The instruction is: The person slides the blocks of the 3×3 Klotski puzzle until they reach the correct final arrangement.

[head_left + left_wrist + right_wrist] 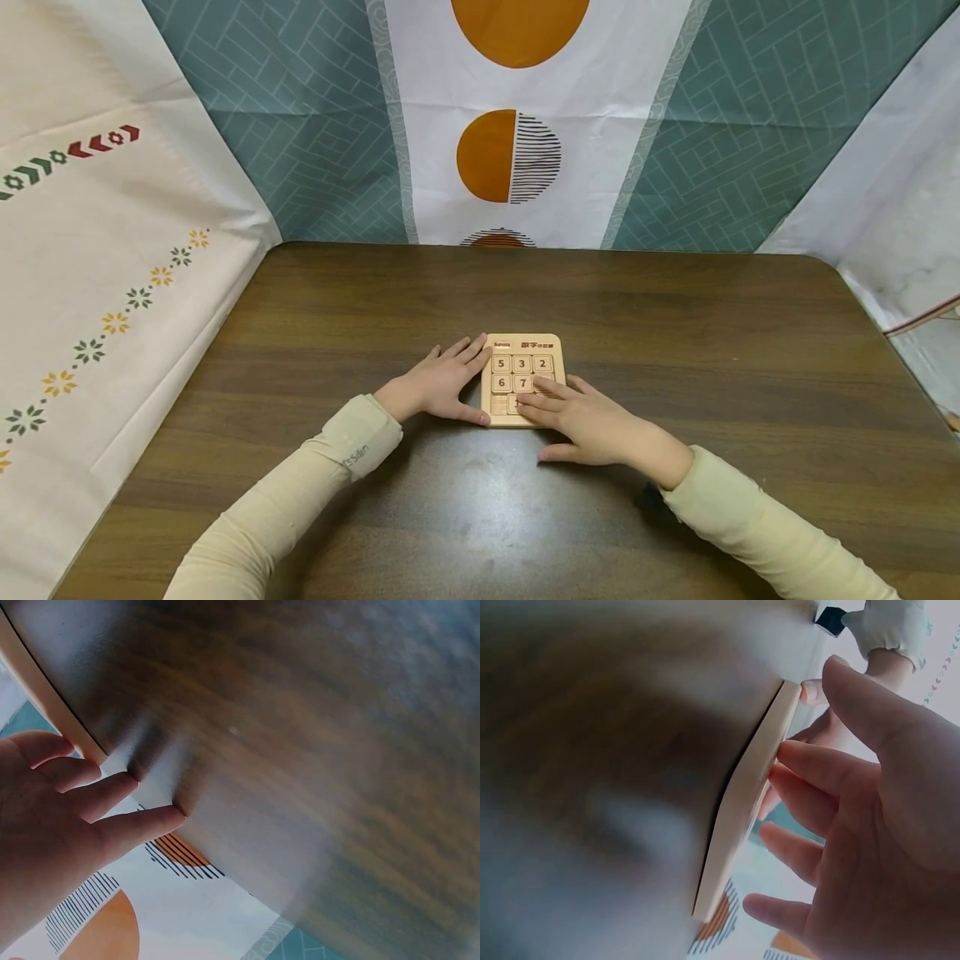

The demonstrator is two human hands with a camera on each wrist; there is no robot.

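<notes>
Patterned cloth [322, 125] behind, brown wood bench [675, 333] below. Your left hand [444, 385]: fingers straight, nothing clenched, set against the left edge of the number puzzle board [513, 344], mid-bench, likely so it won't skid. Your right hand [592, 425]: fingers extended, grasping nothing, resting over lower number tiles [512, 404], presumably for pushing contact.

We see a dark wood-grain table [675, 350] catching a pale glare [491, 508], a teal-and-white hanging [517, 90] behind, and flower-patterned white cloth [112, 275] at left.
</notes>
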